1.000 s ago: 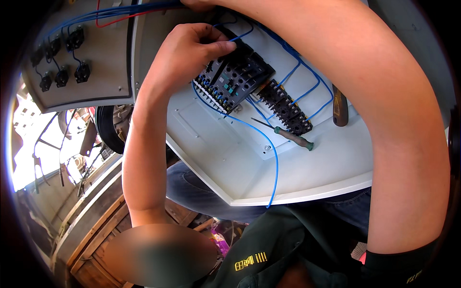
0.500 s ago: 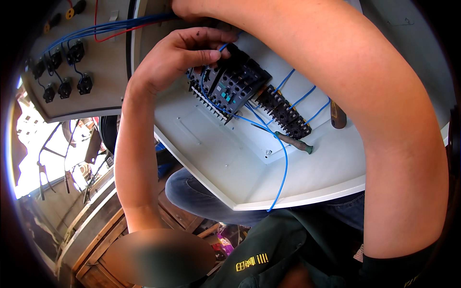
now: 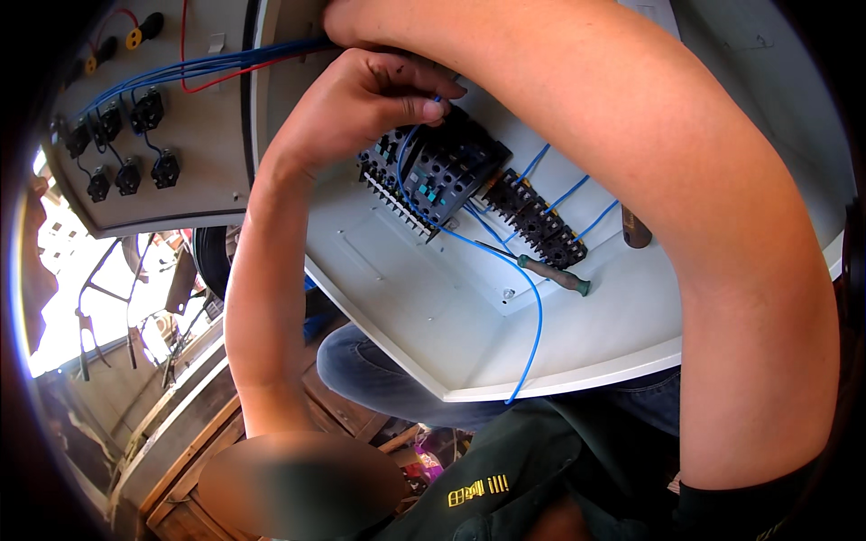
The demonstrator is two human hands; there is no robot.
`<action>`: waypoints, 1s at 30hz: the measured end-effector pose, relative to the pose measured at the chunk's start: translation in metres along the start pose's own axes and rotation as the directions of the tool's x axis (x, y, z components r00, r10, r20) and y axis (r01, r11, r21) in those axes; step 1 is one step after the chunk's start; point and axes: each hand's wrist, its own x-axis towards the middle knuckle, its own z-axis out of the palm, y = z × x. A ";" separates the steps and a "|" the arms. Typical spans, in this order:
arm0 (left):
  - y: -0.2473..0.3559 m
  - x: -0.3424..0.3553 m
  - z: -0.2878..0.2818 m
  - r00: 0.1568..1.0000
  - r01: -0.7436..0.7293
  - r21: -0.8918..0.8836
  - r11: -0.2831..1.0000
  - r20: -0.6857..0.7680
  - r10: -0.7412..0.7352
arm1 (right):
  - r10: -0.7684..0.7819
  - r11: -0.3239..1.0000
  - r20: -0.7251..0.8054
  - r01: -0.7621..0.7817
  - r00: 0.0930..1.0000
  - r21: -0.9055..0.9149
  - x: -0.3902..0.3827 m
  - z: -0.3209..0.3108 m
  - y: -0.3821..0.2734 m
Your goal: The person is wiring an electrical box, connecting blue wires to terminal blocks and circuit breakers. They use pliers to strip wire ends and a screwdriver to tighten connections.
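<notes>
My left hand [image 3: 392, 90] is above the black contactors [image 3: 442, 167], its thumb and fingers pinched on a thin blue wire [image 3: 538, 316]. From there the wire runs down over the contactor fronts and curves across the enclosure floor to the near rim. My right arm arches over the box from the right, and just the edge of my right hand [image 3: 341, 22] shows at the top; its fingers are out of sight. A green-handled screwdriver [image 3: 555, 274] lies beside the black terminal block [image 3: 541, 221], from which several blue wires come out.
The pale metal enclosure [image 3: 406, 316] rests over my jeans-clad legs. On the left its door [image 3: 203, 153] hangs open, carrying black switch blocks [image 3: 147, 110], a bundle of blue wires and one red wire. A dark cylindrical handle [image 3: 636, 227] stands inside near my right arm. Wooden boards [image 3: 194, 482] lie below left.
My left hand has shifted slightly right and down, still pinching the blue wire. The wire's upper part moved with it. The whole view shifted a little; my right arm hardly moved.
</notes>
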 end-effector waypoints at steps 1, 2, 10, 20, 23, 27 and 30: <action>0.000 -0.001 0.001 1.000 0.009 0.037 0.999 -0.012 -0.008 | 0.000 1.000 0.002 0.000 1.000 0.001 -0.001 0.000 -0.001; 0.000 -0.003 0.003 1.000 0.019 0.073 0.997 -0.025 -0.017 | -0.004 1.000 0.005 0.004 1.000 -0.001 -0.002 0.000 -0.002; -0.007 -0.039 0.026 0.981 -0.086 -0.148 0.985 -0.185 0.058 | -0.014 1.000 0.029 0.015 0.999 -0.028 -0.006 -0.004 0.000; -0.018 -0.075 0.044 0.760 0.263 -0.213 0.941 -0.554 -0.338 | -0.026 0.998 0.043 0.029 0.999 -0.052 -0.009 -0.007 -0.001; -0.028 -0.070 0.057 0.728 0.228 0.241 0.944 -0.686 -0.001 | -0.028 0.999 0.034 0.029 0.999 -0.044 -0.007 -0.005 -0.002; -0.024 -0.063 0.056 0.823 0.138 0.608 0.782 -0.510 0.251 | -0.026 0.998 -0.001 0.026 1.000 -0.051 -0.007 -0.004 -0.001; -0.018 -0.058 0.059 0.766 0.226 0.346 0.910 -0.641 0.053 | -0.018 0.999 0.029 0.019 0.999 -0.044 -0.012 -0.008 -0.002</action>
